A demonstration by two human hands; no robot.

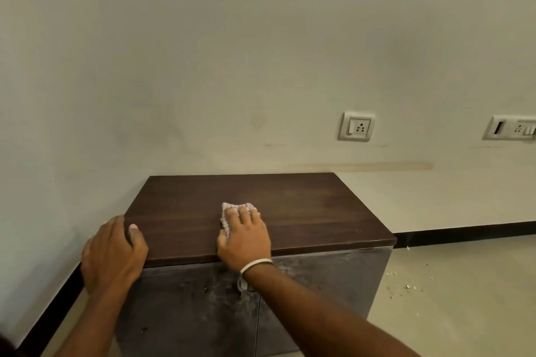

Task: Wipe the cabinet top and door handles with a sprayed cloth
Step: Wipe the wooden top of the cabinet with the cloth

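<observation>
My right hand [246,236] lay flat on the cloth [236,209], fingers [242,216] straight and spread, pressing it onto the dark cabinet top [304,211] near the middle. The cloth poked out past my fingertips. My left hand [113,252] gripped the top's left front corner, thumb on top.
</observation>
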